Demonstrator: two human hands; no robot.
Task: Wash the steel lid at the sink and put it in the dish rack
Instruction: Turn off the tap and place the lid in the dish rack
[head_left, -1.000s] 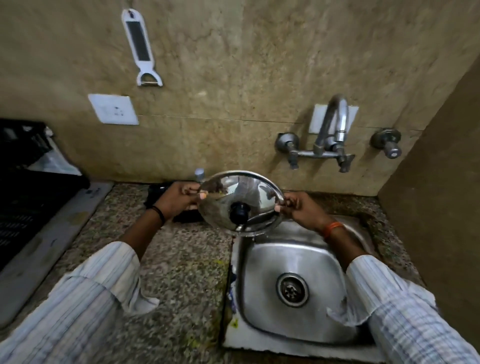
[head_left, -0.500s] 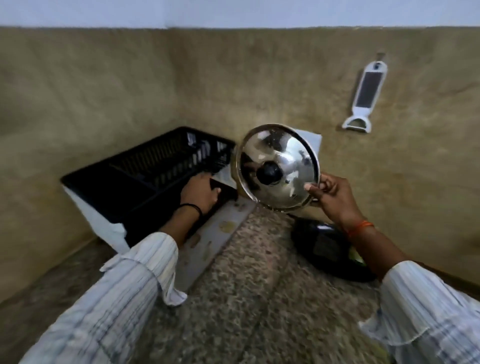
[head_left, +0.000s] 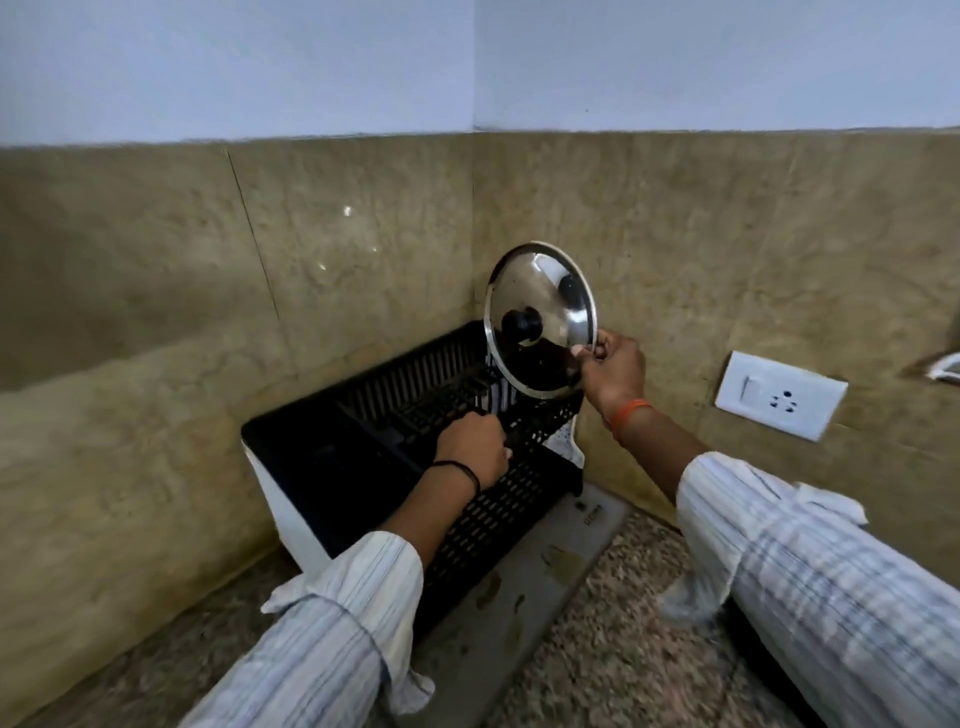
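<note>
A round steel lid (head_left: 548, 296) with a black knob stands on edge in the air, its lower rim just over the right end of the black dish rack (head_left: 322, 447). My right hand (head_left: 613, 371) pinches the lid's right rim. My left hand (head_left: 475, 449) grips the rack's front rim near its middle. The rack sits in the corner of the counter against the tan tiled walls. The sink is out of view.
A grey mat (head_left: 524, 597) lies on the speckled granite counter (head_left: 613, 670) under and in front of the rack. A white switch and socket plate (head_left: 782, 395) is on the right wall. A white object's edge (head_left: 948, 366) shows at the far right.
My view has swung left from the sink to the corner. My left hand let go of the lid and took the rack's rim. My right hand carried the lid over the rack.
</note>
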